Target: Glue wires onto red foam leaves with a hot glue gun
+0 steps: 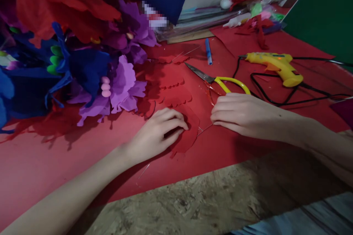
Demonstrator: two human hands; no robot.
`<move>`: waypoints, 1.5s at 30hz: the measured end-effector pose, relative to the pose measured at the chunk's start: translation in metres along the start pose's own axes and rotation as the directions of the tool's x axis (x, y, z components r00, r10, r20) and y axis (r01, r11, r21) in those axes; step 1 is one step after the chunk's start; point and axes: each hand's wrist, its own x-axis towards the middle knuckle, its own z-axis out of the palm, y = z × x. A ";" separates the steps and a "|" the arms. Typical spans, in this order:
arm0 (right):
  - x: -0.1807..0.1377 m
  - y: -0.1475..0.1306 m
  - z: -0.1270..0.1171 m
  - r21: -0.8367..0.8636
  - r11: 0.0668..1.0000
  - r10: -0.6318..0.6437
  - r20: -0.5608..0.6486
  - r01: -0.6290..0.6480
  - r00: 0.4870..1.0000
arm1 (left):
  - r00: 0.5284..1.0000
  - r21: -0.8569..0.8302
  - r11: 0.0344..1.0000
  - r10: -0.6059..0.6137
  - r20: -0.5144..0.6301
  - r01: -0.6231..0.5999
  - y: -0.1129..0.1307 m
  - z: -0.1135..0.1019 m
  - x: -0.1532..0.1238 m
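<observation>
My left hand (162, 132) is curled over a red cut paper piece (191, 141), its thumb and fingertips pressed on it. My right hand (237, 114) is closed just right of that piece, fingers together. From its fingertips a thin pale strand (205, 129), like wire or thread, slants to the paper's edge. Several red pieces with scalloped edges (176, 97) lie beyond my left hand. Scissors with yellow handles (227, 82) rest behind my right hand, beside a bit of shiny red strip (212, 90).
A yellow glue gun (275, 62) with a black cord lies at right. A blue pen (208, 51) sits near the back. Large purple (124, 80), blue and red paper flowers crowd the left. Bagged supplies (209, 18) line the wall. A green board (322, 14) stands back right.
</observation>
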 end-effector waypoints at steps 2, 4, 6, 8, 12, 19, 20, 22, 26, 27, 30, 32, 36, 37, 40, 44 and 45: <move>0.000 0.000 0.000 0.001 1.000 0.008 0.004 -0.008 1.000 | 1.000 0.003 1.000 -0.002 0.000 0.002 0.001 0.000 0.000; -0.001 -0.001 0.000 0.008 1.000 0.013 -0.002 -0.013 1.000 | 1.000 0.002 1.000 -0.005 -0.002 0.005 0.003 -0.001 0.001; -0.001 -0.001 0.000 0.022 1.000 0.019 -0.018 -0.019 1.000 | 1.000 -0.007 1.000 -0.017 -0.006 0.017 0.005 -0.002 0.002; -0.001 -0.001 0.000 0.037 0.999 0.031 -0.031 -0.030 0.999 | 0.999 -0.022 0.999 -0.037 -0.008 0.037 0.008 -0.003 0.002; -0.001 -0.001 -0.001 0.055 0.997 0.060 -0.036 -0.058 0.998 | 0.996 -0.016 0.996 -0.088 0.011 0.088 0.016 -0.005 0.001; -0.002 -0.001 -0.003 0.055 0.996 0.066 -0.026 -0.064 0.997 | 0.988 -0.052 0.990 -0.126 0.087 0.131 0.017 -0.010 0.003; -0.002 -0.001 -0.003 0.052 0.997 0.065 -0.022 -0.064 0.998 | 0.988 -0.061 0.990 -0.124 0.092 0.130 0.016 -0.010 0.003; -0.001 -0.001 -0.003 0.050 0.997 0.065 -0.016 -0.064 0.998 | 0.988 -0.073 0.989 -0.123 0.097 0.130 0.014 -0.011 0.003; -0.002 -0.001 -0.003 0.055 0.997 0.056 -0.013 -0.055 0.998 | 0.989 -0.096 0.988 -0.114 0.097 0.123 0.011 -0.010 0.003; -0.002 -0.001 -0.003 0.055 0.997 0.054 -0.015 -0.053 0.998 | 0.989 -0.097 0.988 -0.113 0.099 0.123 0.010 -0.009 0.003; -0.002 -0.001 -0.004 0.058 0.997 0.046 -0.023 -0.045 0.999 | 0.989 -0.086 0.988 -0.117 0.092 0.125 0.011 -0.008 0.002; -0.001 -0.004 -0.006 0.076 0.997 0.027 -0.049 -0.023 0.998 | 0.990 -0.094 0.987 -0.125 0.066 0.131 0.013 -0.008 0.002; 0.005 -0.017 -0.008 0.197 0.977 -0.070 -0.055 0.079 0.996 | 0.978 -0.127 0.970 -0.206 0.023 0.208 0.019 -0.008 0.003; 0.007 -0.021 -0.007 0.225 0.968 -0.103 -0.037 0.109 0.994 | 0.972 -0.128 0.964 -0.233 0.019 0.233 0.020 -0.008 0.003; 0.010 -0.031 -0.002 0.262 0.951 -0.166 -0.013 0.164 0.986 | 0.962 -0.135 0.954 -0.273 -0.018 0.268 0.023 -0.008 0.003; 0.009 -0.033 0.004 0.273 0.950 -0.158 0.003 0.151 0.987 | 0.964 -0.153 0.957 -0.257 -0.061 0.246 0.023 -0.006 0.001; 0.009 -0.032 0.003 0.279 0.949 -0.154 0.014 0.144 0.988 | 0.968 -0.148 0.961 -0.245 -0.060 0.234 0.022 -0.006 0.001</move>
